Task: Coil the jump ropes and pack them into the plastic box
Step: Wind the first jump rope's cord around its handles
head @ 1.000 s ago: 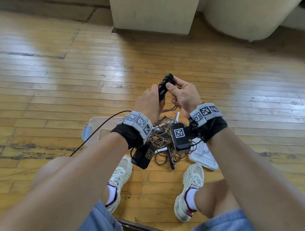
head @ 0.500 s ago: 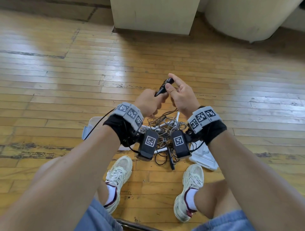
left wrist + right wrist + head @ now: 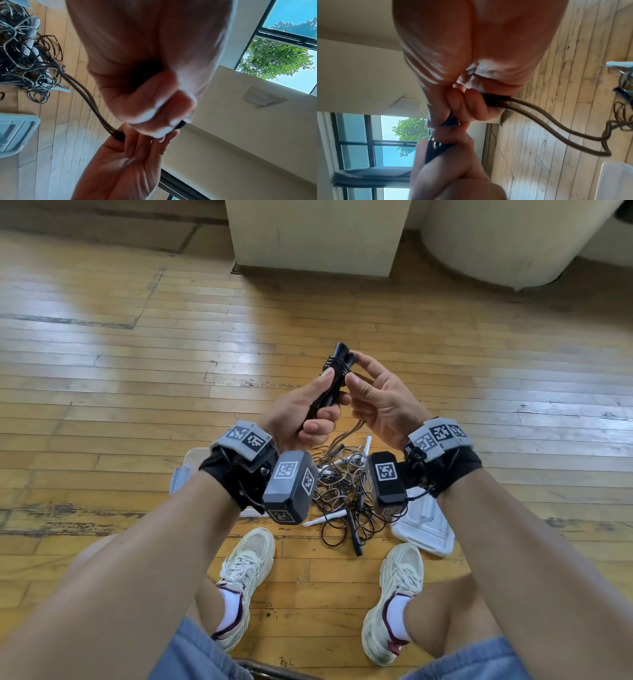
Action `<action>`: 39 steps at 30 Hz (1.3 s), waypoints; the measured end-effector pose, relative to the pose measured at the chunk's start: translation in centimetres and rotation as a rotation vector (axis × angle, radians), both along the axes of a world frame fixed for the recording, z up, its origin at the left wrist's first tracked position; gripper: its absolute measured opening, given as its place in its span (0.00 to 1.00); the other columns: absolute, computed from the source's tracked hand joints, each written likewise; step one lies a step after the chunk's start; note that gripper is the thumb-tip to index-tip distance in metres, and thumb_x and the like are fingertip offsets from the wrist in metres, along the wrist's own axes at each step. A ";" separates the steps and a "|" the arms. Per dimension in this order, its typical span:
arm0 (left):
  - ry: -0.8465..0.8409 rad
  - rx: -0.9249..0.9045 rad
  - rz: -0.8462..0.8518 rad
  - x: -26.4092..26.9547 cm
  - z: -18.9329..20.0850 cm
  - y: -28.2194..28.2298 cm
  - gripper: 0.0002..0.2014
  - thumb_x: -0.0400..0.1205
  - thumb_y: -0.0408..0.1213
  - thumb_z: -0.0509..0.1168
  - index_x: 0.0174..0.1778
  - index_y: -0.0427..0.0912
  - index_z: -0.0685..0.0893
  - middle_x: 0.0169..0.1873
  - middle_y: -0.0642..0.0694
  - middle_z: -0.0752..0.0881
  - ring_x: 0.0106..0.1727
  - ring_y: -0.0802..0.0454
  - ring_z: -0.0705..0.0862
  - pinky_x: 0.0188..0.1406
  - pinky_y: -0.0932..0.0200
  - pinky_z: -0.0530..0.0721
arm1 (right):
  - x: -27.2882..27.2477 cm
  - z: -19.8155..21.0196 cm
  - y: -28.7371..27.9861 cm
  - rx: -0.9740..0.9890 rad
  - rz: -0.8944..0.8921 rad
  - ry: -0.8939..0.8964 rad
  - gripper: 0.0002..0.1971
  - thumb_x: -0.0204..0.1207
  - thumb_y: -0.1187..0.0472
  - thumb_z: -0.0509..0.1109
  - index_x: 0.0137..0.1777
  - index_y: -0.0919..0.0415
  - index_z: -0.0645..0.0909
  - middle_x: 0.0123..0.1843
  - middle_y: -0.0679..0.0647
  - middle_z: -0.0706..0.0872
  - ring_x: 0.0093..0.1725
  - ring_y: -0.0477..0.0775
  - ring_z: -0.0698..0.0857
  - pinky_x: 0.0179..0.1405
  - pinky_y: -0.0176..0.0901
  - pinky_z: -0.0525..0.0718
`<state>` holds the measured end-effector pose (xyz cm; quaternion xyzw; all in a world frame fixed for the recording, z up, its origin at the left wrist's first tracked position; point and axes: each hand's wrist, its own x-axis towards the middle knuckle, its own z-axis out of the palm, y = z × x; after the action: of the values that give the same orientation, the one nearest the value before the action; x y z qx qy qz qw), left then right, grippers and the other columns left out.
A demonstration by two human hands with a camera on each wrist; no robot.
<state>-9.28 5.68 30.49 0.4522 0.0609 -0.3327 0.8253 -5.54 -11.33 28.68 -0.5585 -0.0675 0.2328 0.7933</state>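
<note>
Gripping two black handles [image 3: 330, 386] in left hand [image 3: 301, 412], right hand [image 3: 380, 402] pinching two cord strands [image 3: 556, 120]

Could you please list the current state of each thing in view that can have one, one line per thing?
Black jump rope handles: held together, cord wound round their top.
Left hand: grips the handles.
Right hand: pinches the cord at the handle tops.
Rope pile: tangled, loose on the floor.
Plastic box: open, mostly hidden.
Box lid: off, on the floor.
</note>
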 end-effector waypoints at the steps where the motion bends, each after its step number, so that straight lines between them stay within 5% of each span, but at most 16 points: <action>1: -0.004 -0.005 -0.002 0.0 -0.1 0.0 0.23 0.90 0.54 0.50 0.49 0.37 0.76 0.21 0.54 0.69 0.11 0.65 0.66 0.07 0.73 0.62 | 0.0 -0.1 0.0 0.009 -0.006 0.013 0.25 0.74 0.61 0.72 0.71 0.50 0.76 0.38 0.52 0.79 0.31 0.46 0.72 0.29 0.37 0.65; 12: -0.079 0.149 0.152 0.3 -1.0 -0.6 0.18 0.90 0.50 0.58 0.49 0.37 0.79 0.25 0.51 0.70 0.15 0.63 0.64 0.10 0.70 0.61 | 0.3 0.1 -0.5 -0.130 0.075 0.059 0.31 0.86 0.63 0.66 0.86 0.50 0.61 0.38 0.55 0.74 0.24 0.42 0.66 0.22 0.33 0.67; 17: 0.051 -0.076 0.012 0.4 -0.6 -0.5 0.20 0.89 0.55 0.52 0.53 0.39 0.74 0.21 0.54 0.69 0.11 0.64 0.65 0.07 0.75 0.61 | 0.4 -0.2 -0.5 -0.032 0.020 0.045 0.24 0.78 0.59 0.71 0.74 0.52 0.75 0.37 0.56 0.82 0.25 0.43 0.70 0.22 0.32 0.68; 22: 0.011 0.012 0.022 0.7 -1.2 -0.3 0.22 0.90 0.53 0.53 0.53 0.35 0.77 0.27 0.50 0.75 0.16 0.63 0.70 0.08 0.75 0.65 | 0.6 -0.7 0.1 -0.091 -0.101 -0.014 0.24 0.74 0.59 0.76 0.70 0.62 0.78 0.37 0.59 0.75 0.24 0.46 0.69 0.19 0.32 0.66; 25: -0.122 0.271 0.109 1.0 -1.8 -0.3 0.19 0.89 0.52 0.61 0.53 0.35 0.80 0.32 0.48 0.80 0.22 0.59 0.74 0.12 0.70 0.69 | 0.7 -0.7 0.1 -0.169 -0.188 -0.013 0.21 0.81 0.68 0.71 0.73 0.69 0.74 0.29 0.53 0.74 0.18 0.41 0.66 0.17 0.32 0.65; 28: -0.444 0.760 0.127 1.0 -2.3 -0.6 0.16 0.83 0.47 0.72 0.55 0.37 0.82 0.36 0.48 0.85 0.27 0.56 0.80 0.22 0.63 0.76 | 0.9 -0.9 0.2 -0.303 -0.265 -0.012 0.23 0.82 0.69 0.72 0.75 0.70 0.73 0.22 0.47 0.76 0.18 0.42 0.66 0.19 0.35 0.66; 31: -0.758 1.320 0.072 0.4 -3.0 -1.2 0.22 0.78 0.44 0.76 0.64 0.42 0.79 0.48 0.48 0.86 0.44 0.48 0.85 0.38 0.58 0.77 | 1.0 -1.2 0.7 -0.427 -0.338 0.005 0.22 0.81 0.66 0.74 0.73 0.66 0.75 0.26 0.51 0.77 0.21 0.45 0.68 0.22 0.39 0.67; 33: -0.905 1.586 0.094 -0.1 -3.5 -1.4 0.22 0.80 0.42 0.72 0.68 0.43 0.75 0.55 0.45 0.84 0.47 0.43 0.86 0.39 0.55 0.73 | 1.0 -1.3 1.2 -0.478 -0.373 0.024 0.21 0.81 0.65 0.74 0.71 0.65 0.77 0.31 0.54 0.80 0.22 0.45 0.70 0.23 0.39 0.70; 39: -1.048 1.775 0.173 -0.4 -4.1 -1.7 0.16 0.90 0.49 0.58 0.64 0.41 0.78 0.55 0.43 0.83 0.37 0.42 0.84 0.31 0.54 0.69 | 1.0 -1.1 1.7 -0.496 -0.363 0.059 0.16 0.82 0.63 0.73 0.67 0.65 0.77 0.42 0.62 0.84 0.21 0.43 0.72 0.20 0.36 0.71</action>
<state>-9.73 3.95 26.35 0.9803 -0.0503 0.1311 0.1390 -4.57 -9.67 27.59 -0.7308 0.1153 0.1128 0.6632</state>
